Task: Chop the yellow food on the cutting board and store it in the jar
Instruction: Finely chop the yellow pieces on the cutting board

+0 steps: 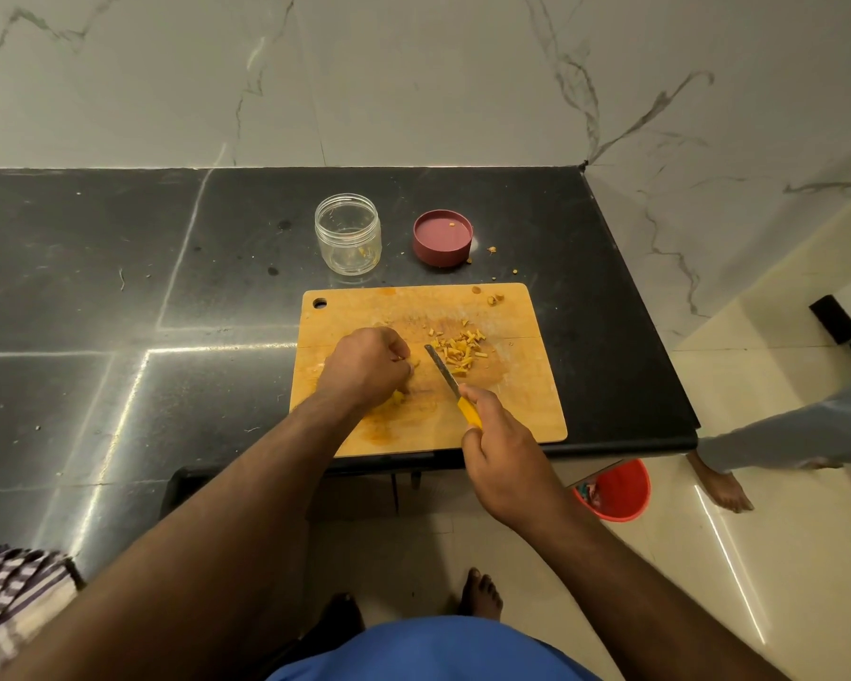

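On the wooden cutting board (522, 395): my left hand (364, 366) curls over uncut yellow food (398, 397), steadying it. My right hand (499, 454) grips the yellow-handled knife (450, 380) beside chopped yellow pieces (460, 349); the clear plastic jar (348, 233) waits open behind the board for filling.

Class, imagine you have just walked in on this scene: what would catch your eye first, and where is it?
Two hands work over the wooden cutting board at the counter's near edge: the right hand grips a yellow-handled knife beside a heap of chopped yellow pieces, the left hand holds more food. Behind stand an open jar and its pink lid.
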A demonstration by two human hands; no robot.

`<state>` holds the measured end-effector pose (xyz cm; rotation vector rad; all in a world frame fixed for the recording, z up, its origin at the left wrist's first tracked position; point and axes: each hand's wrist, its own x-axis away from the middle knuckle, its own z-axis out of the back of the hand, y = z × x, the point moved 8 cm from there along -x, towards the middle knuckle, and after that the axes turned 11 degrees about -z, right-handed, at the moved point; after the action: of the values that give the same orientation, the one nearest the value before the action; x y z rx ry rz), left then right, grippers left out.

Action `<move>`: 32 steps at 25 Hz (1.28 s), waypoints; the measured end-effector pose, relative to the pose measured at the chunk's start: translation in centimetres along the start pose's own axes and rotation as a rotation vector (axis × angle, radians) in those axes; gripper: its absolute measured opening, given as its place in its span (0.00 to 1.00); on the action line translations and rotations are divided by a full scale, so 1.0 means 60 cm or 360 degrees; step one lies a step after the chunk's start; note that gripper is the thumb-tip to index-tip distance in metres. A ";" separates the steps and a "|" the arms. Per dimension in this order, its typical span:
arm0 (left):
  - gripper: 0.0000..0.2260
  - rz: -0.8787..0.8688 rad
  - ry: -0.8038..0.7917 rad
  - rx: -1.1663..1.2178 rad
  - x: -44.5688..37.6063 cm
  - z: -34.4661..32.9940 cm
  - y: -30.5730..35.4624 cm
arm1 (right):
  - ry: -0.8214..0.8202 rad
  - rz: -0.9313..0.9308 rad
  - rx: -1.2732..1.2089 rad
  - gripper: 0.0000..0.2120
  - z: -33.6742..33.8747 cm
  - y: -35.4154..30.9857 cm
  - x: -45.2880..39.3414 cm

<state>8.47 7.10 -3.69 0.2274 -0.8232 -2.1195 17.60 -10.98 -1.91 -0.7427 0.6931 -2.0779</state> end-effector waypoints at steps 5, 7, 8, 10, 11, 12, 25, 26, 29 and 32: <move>0.05 -0.0028 0.0060 -0.0030 0.003 -0.001 0.000 | -0.0030 0.0082 0.0142 0.22 -0.016 -0.013 0.002; 0.02 -0.0012 0.0069 -0.0070 0.003 -0.001 -0.002 | -0.0032 0.0101 0.0169 0.22 -0.020 -0.015 0.001; 0.02 0.0006 0.0063 -0.0068 0.002 -0.001 -0.003 | -0.0033 0.0109 0.0175 0.22 -0.021 -0.016 0.001; 0.03 0.0027 0.0047 -0.0051 0.001 -0.003 -0.005 | -0.0037 0.0120 0.0189 0.22 -0.024 -0.017 0.002; 0.04 0.0028 0.0043 -0.0046 0.000 -0.003 -0.006 | -0.0039 0.0122 0.0198 0.23 -0.025 -0.017 0.002; 0.05 0.0026 0.0041 -0.0041 -0.001 -0.004 -0.006 | -0.0038 0.0122 0.0212 0.23 -0.027 -0.017 0.001; 0.08 0.0039 0.0028 0.0037 -0.006 -0.012 -0.017 | 0.0020 0.0136 0.0131 0.23 -0.009 -0.011 0.021; 0.08 0.0032 0.0030 0.0043 -0.006 -0.012 -0.016 | 0.0011 0.0132 0.0141 0.23 -0.011 -0.016 0.016; 0.08 0.0028 0.0044 0.0032 -0.005 -0.011 -0.016 | -0.0022 0.0125 0.0194 0.23 -0.022 -0.024 0.004; 0.08 0.0023 0.0060 0.0009 -0.004 -0.009 -0.014 | -0.0029 0.0112 0.0240 0.23 -0.028 -0.026 -0.001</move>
<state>8.30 7.43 -4.66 0.2630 -0.8064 -2.0936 15.67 -9.71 -1.98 -0.6423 0.5380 -2.0314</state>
